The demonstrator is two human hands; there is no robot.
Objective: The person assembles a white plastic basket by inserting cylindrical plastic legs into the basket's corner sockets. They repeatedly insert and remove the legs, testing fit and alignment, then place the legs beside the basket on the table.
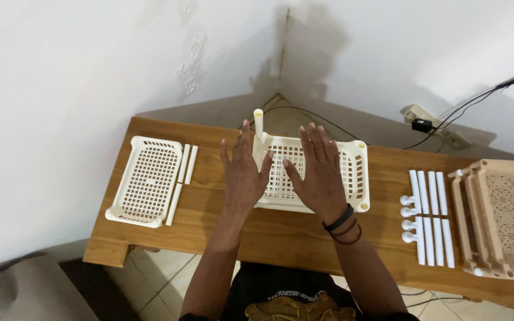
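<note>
A cream plastic lattice tray (352, 172) lay at the frame's centre on the wooden table (292, 235), a short tube (259, 123) standing upright at its upper-left corner. Both the left hand (243, 175) and the right hand (318, 172) rested flat on it, fingers spread wide, holding nothing. A second tray (144, 181) with loose rods (187, 163) lay left; white rods (432, 217) and stacked beige trays (504, 217) lay right.

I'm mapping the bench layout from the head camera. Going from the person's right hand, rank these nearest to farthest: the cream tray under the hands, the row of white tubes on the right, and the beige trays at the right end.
From the right hand:
1. Cream tray, directly beneath it.
2. White tubes, to its right.
3. Beige trays, at the far right end.
</note>
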